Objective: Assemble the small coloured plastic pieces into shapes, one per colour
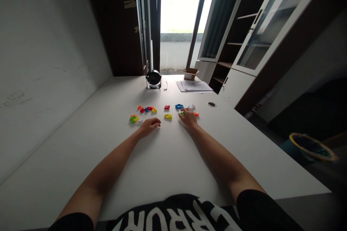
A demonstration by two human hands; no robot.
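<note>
Small coloured plastic pieces lie on the white table (162, 158). My right hand (189, 117) reaches down over a green piece (183, 114), its fingers closed around it and hiding most of it. Close around that hand are a blue piece (179, 106), a white piece (191, 107) and an orange piece (196, 114). My left hand (150, 126) rests on the tabletop, fingers loosely bent and slightly apart, with nothing visible in them. Beside it lie a white piece (140, 121) and a yellow-green-orange cluster (133, 118). A yellow piece (168, 116) and a red piece (167, 107) sit between the hands.
Behind the left hand is a mixed row of red, blue, orange and yellow pieces (148, 109). Farther back stand a round black device (153, 79), papers (195, 86) and a small cardboard box (191, 74). A cable hole (211, 104) is at right; a bin (311, 148) stands off the table.
</note>
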